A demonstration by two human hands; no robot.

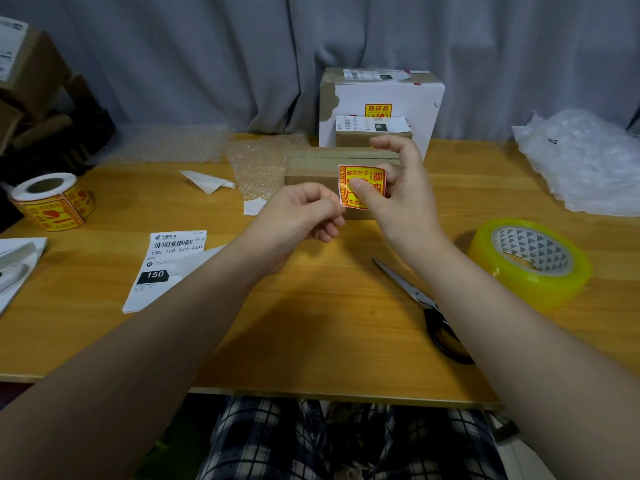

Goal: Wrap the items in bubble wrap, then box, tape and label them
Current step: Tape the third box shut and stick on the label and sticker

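A square yellow-and-red sticker (377, 178) held up.
Both the left grip (298, 216) and right grip (401, 199) pinch it, brown cardboard box (311, 171) just behind.

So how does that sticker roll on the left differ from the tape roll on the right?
The sticker roll is printed red and yellow around a white core; the tape roll is plain, see-through yellow. The sticker roll has a loose strip trailing off; the tape roll is wound tight. Both lie flat on the table, hole upward.
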